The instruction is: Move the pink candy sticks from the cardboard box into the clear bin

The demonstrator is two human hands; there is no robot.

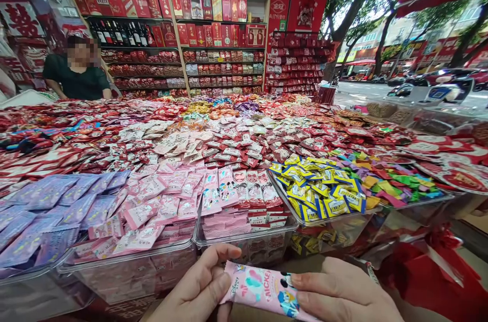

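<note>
Between my two hands is a pink candy packet printed with cartoon characters, held low in front of the display. My left hand pinches its left end between thumb and fingers. On the right end lie the fingers of my right hand, gripping it and covering that part. Just beyond my hands stands a clear bin with upright pink packets of a similar print and red-and-white packets. Pink packets fill the bin left of it.
Purple packets lie at far left, yellow-and-blue candies in a tray to the right. Heaps of wrapped sweets stretch back toward shelves of red boxes. A person sits behind at left. A red bag is at lower right.
</note>
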